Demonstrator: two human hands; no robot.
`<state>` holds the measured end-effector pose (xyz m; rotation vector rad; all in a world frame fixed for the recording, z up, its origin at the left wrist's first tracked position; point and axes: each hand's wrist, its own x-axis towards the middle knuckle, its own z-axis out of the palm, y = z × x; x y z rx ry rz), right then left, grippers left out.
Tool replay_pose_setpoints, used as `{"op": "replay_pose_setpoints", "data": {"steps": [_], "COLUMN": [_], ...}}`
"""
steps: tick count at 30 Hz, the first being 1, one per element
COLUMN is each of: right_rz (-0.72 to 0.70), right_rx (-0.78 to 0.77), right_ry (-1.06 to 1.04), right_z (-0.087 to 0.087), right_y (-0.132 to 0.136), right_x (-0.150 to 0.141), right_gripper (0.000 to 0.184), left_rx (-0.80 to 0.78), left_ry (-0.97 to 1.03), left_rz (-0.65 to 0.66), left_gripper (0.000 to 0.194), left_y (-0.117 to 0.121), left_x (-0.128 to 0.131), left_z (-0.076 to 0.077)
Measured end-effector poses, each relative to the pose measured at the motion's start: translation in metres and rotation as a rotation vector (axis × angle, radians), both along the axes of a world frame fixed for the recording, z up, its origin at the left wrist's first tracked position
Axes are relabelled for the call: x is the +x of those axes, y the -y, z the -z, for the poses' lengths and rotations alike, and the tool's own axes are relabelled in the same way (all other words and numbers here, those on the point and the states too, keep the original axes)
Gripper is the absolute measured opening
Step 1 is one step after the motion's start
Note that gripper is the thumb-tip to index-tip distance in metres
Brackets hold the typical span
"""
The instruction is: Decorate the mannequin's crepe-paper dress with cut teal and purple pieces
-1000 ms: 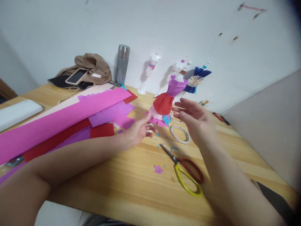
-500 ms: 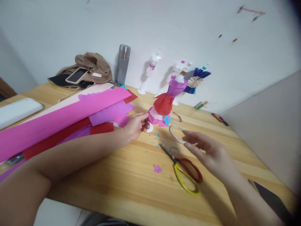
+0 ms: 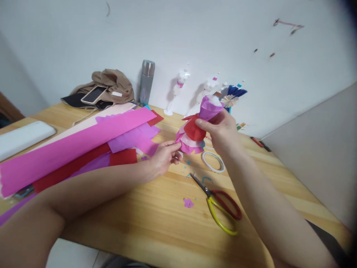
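A small dress form (image 3: 211,108) wears a purple paper bodice, a red overskirt and a layered pink skirt (image 3: 192,143). My right hand (image 3: 223,128) is closed around its waist and bodice from the right side. At the lower left, my left hand (image 3: 169,154) pinches the hem of the pink skirt between thumb and fingers. A roll of white tape (image 3: 213,161) lies on the table below my right hand. Scissors (image 3: 209,192) with one red and one yellow handle lie in front, near a purple paper flower (image 3: 188,203) and blue scraps.
Long sheets of pink crepe paper (image 3: 78,149) and other colours cover the left. Behind stand a grey flask (image 3: 146,82), two white dress forms (image 3: 182,80) and a blue pleated paper piece (image 3: 235,91) by the wall. A phone (image 3: 94,94) lies on brown cloth.
My right hand has left the tape roll on the table and moved up to take hold of the dress form's waist. The form is tilted and slightly raised. My left hand keeps the hem.
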<state>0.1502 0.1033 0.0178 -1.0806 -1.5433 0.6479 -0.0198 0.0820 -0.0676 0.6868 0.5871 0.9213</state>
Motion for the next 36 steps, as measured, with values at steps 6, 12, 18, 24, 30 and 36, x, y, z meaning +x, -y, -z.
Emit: {"op": "replay_pose_setpoints", "data": {"steps": [6, 12, 18, 24, 30, 36], "right_rz": [-0.039, -0.101, -0.09, -0.052, -0.097, -0.221], "right_rx": [-0.097, -0.113, -0.094, -0.093, -0.106, -0.108], "right_ry": [-0.213, -0.136, -0.116, -0.153, -0.242, -0.219], "right_z": [-0.006, -0.009, -0.003, 0.001, 0.001, -0.004], "right_y": [0.003, -0.002, -0.003, 0.004, 0.007, 0.008], "right_x": [0.009, 0.017, 0.022, 0.017, 0.013, 0.008], "right_gripper": [0.038, 0.032, 0.036, 0.045, 0.041, 0.048], "left_rx": [-0.038, -0.006, 0.005, 0.031, 0.024, 0.012], "left_ry": [0.035, 0.042, 0.015, 0.007, 0.012, 0.0], "left_rz": [0.056, 0.095, 0.091, 0.122, 0.153, 0.163], "left_gripper": [0.019, 0.023, 0.018, 0.023, 0.03, 0.028], "left_y": [0.001, 0.001, 0.002, 0.004, 0.002, 0.003], "left_x": [0.001, 0.0, 0.002, 0.002, 0.003, 0.004], "left_z": [-0.002, -0.001, 0.0, 0.002, 0.006, 0.008]}}
